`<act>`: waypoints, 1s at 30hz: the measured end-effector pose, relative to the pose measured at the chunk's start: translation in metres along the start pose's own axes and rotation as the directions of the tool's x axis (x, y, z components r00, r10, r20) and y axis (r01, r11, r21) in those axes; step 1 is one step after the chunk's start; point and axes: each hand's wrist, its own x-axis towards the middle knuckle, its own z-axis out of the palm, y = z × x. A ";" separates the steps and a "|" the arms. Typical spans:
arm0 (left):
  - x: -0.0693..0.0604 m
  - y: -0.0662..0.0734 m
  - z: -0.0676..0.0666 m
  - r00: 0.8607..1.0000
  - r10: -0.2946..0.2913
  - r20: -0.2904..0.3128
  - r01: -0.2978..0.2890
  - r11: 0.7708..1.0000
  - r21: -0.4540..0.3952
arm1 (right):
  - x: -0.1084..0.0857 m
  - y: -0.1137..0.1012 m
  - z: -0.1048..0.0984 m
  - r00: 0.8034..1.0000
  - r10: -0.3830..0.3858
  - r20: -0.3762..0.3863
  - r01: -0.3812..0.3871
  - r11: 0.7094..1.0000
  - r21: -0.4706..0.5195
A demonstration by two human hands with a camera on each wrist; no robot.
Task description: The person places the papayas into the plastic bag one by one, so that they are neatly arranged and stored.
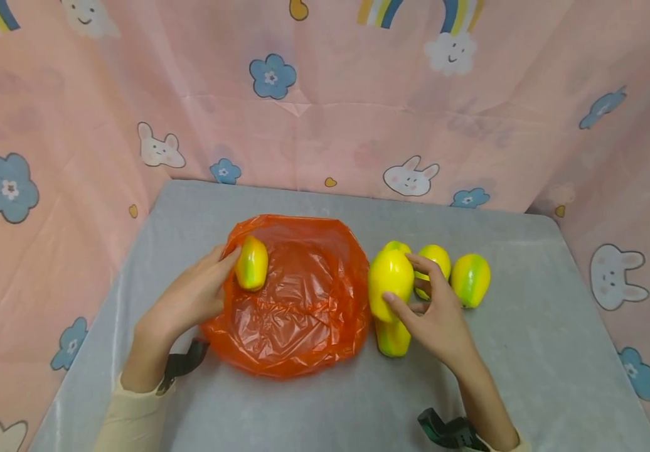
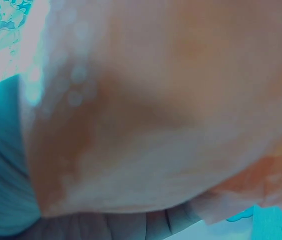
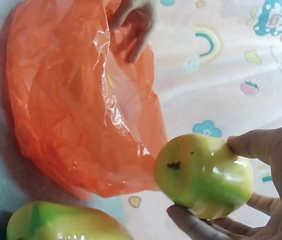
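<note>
An orange-red plastic bag (image 1: 297,314) lies with its mouth open on the table. A yellow-green fruit (image 1: 252,263) is inside its left part. My left hand (image 1: 192,292) grips the bag's left rim beside that fruit; its fingers are partly hidden by the bag. In the left wrist view, blurred skin and some orange plastic fill most of the picture. At the bag's right edge, my right hand (image 1: 438,314) holds another yellow-green fruit (image 1: 391,279) between thumb and fingers. The right wrist view shows this fruit (image 3: 203,175) raised near the bag (image 3: 66,100), a dark spot on its end.
Under and behind the held fruit, one fruit (image 1: 393,339) lies nearer and another (image 1: 397,246) farther back. Two more fruits, one partly behind my right fingers (image 1: 435,256) and one farther right (image 1: 470,280), lie on the grey table (image 1: 539,351). Pink patterned cloth (image 1: 330,113) surrounds the table.
</note>
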 end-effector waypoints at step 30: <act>0.000 0.001 0.001 1.000 0.021 0.001 -0.021 1.000 -0.004 | 0.048 -0.038 0.029 0.984 -0.052 0.167 0.048 0.998 0.029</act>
